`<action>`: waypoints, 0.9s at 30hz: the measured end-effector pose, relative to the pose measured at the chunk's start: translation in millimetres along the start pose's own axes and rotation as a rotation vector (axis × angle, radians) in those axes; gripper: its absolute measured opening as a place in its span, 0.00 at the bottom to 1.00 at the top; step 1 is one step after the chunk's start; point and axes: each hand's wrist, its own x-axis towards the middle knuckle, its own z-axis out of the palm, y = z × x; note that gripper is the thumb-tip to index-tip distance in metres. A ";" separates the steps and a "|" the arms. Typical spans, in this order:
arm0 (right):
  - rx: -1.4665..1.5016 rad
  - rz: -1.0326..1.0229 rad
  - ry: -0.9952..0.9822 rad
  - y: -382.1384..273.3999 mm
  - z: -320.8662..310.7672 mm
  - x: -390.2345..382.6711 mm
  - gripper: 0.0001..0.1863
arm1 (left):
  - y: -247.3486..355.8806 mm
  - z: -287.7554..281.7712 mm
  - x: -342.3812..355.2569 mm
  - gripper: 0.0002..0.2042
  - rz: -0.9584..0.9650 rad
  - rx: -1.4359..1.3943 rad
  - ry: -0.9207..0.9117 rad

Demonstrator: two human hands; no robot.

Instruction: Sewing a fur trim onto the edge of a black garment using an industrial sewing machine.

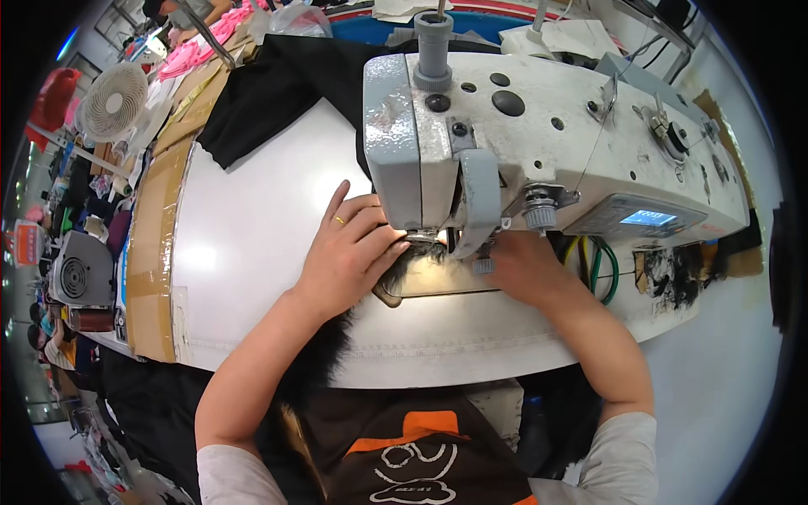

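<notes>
A white-and-grey sewing machine (505,143) stands over the white table, its needle area lit. A strip of black fur (324,358) runs from below the table's front edge, under my left hand, to the presser foot (425,237). My left hand (349,248) is left of the foot, bent fingers closed on the fur's edge and little finger raised; its thumb is mostly hidden. On the other side, my right hand (526,265) reaches in beside the needle plate (446,280). The machine's head covers its fingers, so their grip cannot be seen.
Black cloth (278,84) lies behind the machine's head. Taped cardboard (156,252) edges the table at left, beyond which stands a white fan (114,101). Green cables (608,269) and loose black fluff (669,278) are at right. Another person (181,18) works far left.
</notes>
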 end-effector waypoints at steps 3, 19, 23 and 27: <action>0.010 -0.046 0.022 -0.8 -5.1 -1.0 0.05 | -4.9 -9.5 -2.1 0.09 -0.044 -0.038 -0.071; 0.029 -0.038 -0.066 0.3 -8.1 5.7 0.05 | -15.2 -13.1 0.5 0.11 0.068 0.124 0.005; -0.026 -0.056 -0.031 2.4 -5.4 4.2 0.04 | -14.0 -10.6 0.2 0.12 0.020 -0.017 -0.106; -0.001 -0.021 -0.052 -0.6 -8.6 3.4 0.05 | -9.0 -23.7 7.3 0.11 -0.035 -0.127 -0.198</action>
